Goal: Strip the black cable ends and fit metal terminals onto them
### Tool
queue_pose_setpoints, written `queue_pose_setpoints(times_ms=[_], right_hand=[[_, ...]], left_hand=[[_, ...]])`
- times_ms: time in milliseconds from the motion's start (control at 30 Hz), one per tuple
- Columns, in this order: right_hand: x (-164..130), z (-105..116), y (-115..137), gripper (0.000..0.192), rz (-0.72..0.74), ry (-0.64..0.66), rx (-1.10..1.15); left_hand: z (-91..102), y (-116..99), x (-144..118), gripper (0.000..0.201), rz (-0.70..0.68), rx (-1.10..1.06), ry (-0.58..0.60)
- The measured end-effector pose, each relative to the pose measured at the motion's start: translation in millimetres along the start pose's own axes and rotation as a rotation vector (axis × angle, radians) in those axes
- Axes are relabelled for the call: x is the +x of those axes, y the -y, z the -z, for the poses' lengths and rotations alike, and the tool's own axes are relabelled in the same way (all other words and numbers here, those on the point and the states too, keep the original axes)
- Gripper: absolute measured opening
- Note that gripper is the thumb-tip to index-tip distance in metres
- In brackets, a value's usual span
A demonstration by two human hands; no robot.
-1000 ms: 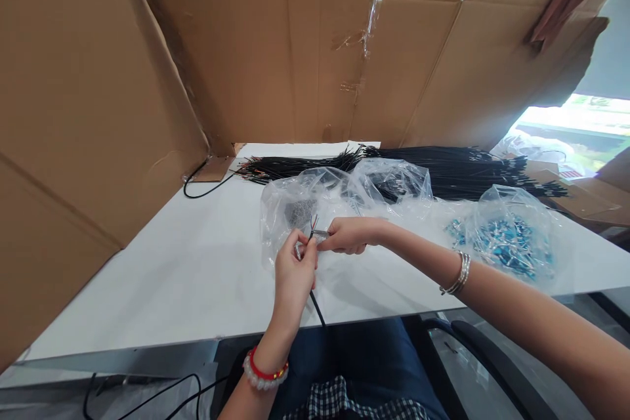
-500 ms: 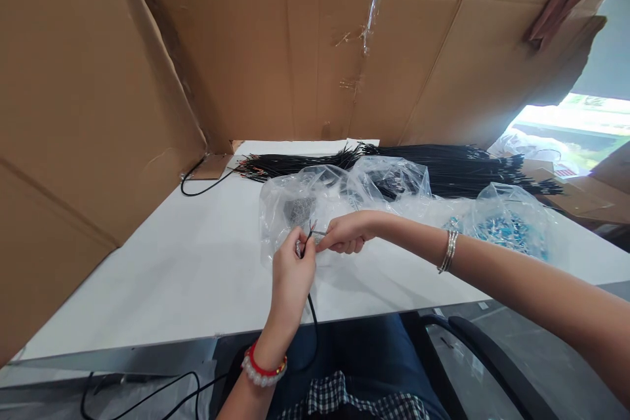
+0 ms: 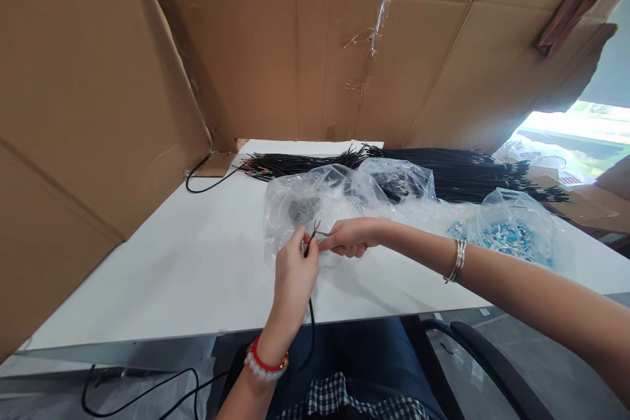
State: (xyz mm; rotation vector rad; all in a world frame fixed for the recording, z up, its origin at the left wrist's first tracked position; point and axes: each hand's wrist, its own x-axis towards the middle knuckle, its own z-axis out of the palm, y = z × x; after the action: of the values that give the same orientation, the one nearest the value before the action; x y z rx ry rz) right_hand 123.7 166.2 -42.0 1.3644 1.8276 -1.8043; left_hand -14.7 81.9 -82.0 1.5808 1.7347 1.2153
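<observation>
At the near edge of the white flat surface [image 3: 197,275], toward six o'clock, the left hand [image 3: 294,273] pinches a thin black sheathed cable [image 3: 311,315] just below its stripped end, where fine coloured cores fan out; the rest of the cable drops off the surface toward the lap. The right hand [image 3: 350,236], coming in from three o'clock, has its grip pressed together on a small slim metal piece [image 3: 322,233] whose tip sits right at those bare cores. Whether piece and cores touch is too small to tell. Doing this well, I judge, means keeping the left pinch close under the stripped end so the cores stay steady, and bringing the metal piece in along their line instead of across them. Behind the hands, at twelve o'clock, lie crumpled clear plastic bags [image 3: 344,193], one at two o'clock holding small blue parts [image 3: 506,236]. Farther back, a long bundle of black cables [image 3: 443,170] lies against the brown cardboard walls [image 3: 246,46].
</observation>
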Motion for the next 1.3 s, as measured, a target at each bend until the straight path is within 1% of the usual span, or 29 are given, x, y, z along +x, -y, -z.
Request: queue_pose_setpoints(times_ms=[167, 267, 467, 667, 867, 1000, 1133, 1233, 1300], right_hand=[[-5.4, -1.6, 0.8, 0.044, 0.027, -0.081, -0.025], [-5.8, -1.7, 0.7, 0.043, 0.008, -0.094, -0.056], [-7.4, -1.4, 2.0, 0.047, -0.049, -0.015, -0.074], [-15.5, 3.0, 5.9, 0.054, -0.114, 0.090, -0.055], [-15.3, 6.7, 5.4, 0.053, -0.139, 0.120, -0.054], [-12.5, 6.0, 2.6, 0.053, -0.119, 0.108, -0.044], [-11.0, 4.4, 0.0, 0.050, -0.106, 0.079, -0.022], [-14.1, 4.4, 0.1, 0.047, -0.072, 0.034, 0.023], [-20.3, 5.4, 0.9, 0.046, -0.012, -0.022, 0.075]], left_hand=[[1.8, -3.3, -0.5, 0.023, -0.041, 0.081, -0.008], [2.4, -6.1, -1.8, 0.024, -0.058, 0.113, -0.004], [2.8, -9.8, -8.2, 0.026, -0.095, 0.168, 0.001], [-1.2, -13.2, -13.2, 0.019, -0.140, 0.226, -0.010], [-3.0, -14.5, -12.0, 0.016, -0.151, 0.244, -0.017], [-3.6, -14.9, -11.3, 0.017, -0.143, 0.227, -0.016], [-4.0, -14.7, -10.0, 0.017, -0.112, 0.163, -0.003], [-2.5, -14.5, -7.3, 0.021, -0.071, 0.081, -0.005], [0.5, -15.5, -5.3, 0.022, -0.031, 0.000, -0.001]])
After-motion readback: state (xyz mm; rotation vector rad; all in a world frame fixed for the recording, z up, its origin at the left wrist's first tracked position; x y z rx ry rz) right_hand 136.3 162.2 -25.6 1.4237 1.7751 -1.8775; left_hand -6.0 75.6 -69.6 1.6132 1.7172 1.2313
